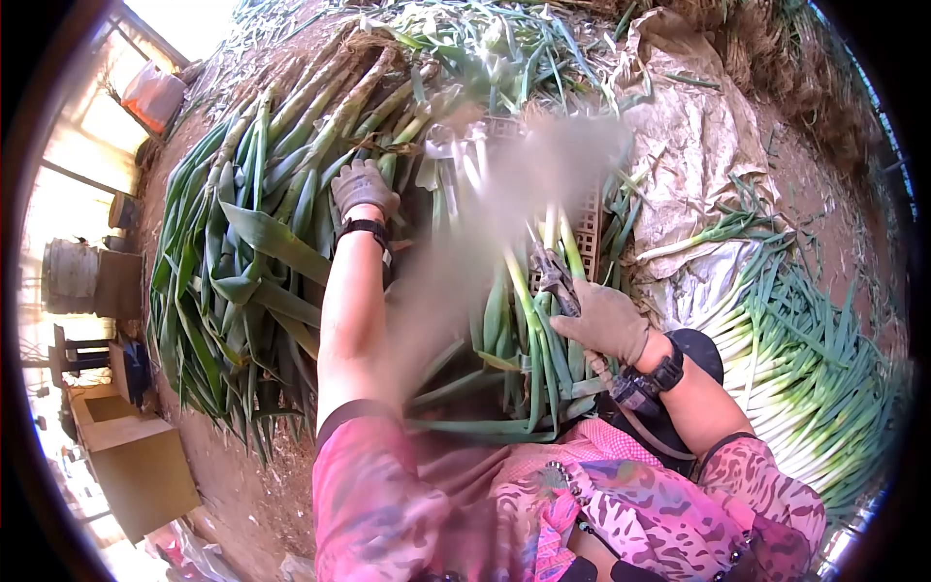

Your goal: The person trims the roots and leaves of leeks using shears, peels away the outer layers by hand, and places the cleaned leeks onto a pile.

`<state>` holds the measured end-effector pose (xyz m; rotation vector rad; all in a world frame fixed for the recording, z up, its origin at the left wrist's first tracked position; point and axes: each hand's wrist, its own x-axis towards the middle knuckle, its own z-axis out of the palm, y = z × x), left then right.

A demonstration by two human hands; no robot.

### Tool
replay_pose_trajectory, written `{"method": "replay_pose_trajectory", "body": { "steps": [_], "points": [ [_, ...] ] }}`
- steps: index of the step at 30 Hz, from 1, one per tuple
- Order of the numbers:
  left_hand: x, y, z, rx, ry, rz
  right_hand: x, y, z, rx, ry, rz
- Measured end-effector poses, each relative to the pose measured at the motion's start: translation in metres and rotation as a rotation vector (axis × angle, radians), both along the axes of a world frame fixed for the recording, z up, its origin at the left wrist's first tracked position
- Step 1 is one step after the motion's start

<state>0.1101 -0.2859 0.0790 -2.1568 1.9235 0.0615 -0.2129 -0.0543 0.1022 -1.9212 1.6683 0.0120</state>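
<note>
My left hand (pixel 367 189), in a grey glove, reaches into a heap of long green onions (pixel 301 160) with roots and soil on them. Its fingers curl over a stalk there. Wrapped in a matching glove, my right hand (pixel 611 325) grips an air gun (pixel 555 276) with a metal front end and a hose (pixel 596 367) running down toward my lap. Just left of the air gun, several green onion stalks (pixel 524 291) lie with their leaves toward me. A blurred smear across the middle hides part of the stalks.
A plastic crate (pixel 587 228) stands behind the air gun. Cleaned green onions (pixel 776 388) with white stems are piled at right, beside a crumpled sheet (pixel 693 136). Leaf scraps (pixel 524 39) cover the far ground. A cardboard box (pixel 141 470) sits at lower left.
</note>
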Motion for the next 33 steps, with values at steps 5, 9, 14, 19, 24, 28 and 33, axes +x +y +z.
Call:
{"method": "replay_pose_trajectory", "body": {
  "steps": [5, 9, 14, 19, 24, 28, 33],
  "points": [
    [-0.016, 0.019, 0.004, 0.345, 0.355, 0.015, 0.002, -0.005, -0.01, -0.017, -0.035, 0.02],
    [-0.048, 0.053, -0.076, 0.211, 0.149, -0.016, 0.004, -0.001, -0.011, -0.015, -0.027, 0.015],
    [-0.035, 0.069, -0.057, -0.318, 0.464, 0.066, 0.0, 0.009, -0.017, 0.056, -0.022, 0.016],
    [-0.043, 0.091, -0.062, 0.168, 0.762, 0.271, 0.003, -0.001, -0.014, 0.091, -0.027, -0.013],
    [-0.073, 0.161, -0.056, 0.359, 1.592, 0.184, -0.008, -0.007, -0.024, 0.048, -0.148, -0.037],
    [-0.084, 0.217, -0.069, 0.497, 1.904, 0.665, 0.001, 0.018, -0.006, 0.188, -0.268, 0.038],
    [-0.071, 0.239, -0.095, 0.39, 1.748, 0.424, 0.01, 0.057, 0.0, 0.132, -0.201, 0.127]
  ]
}}
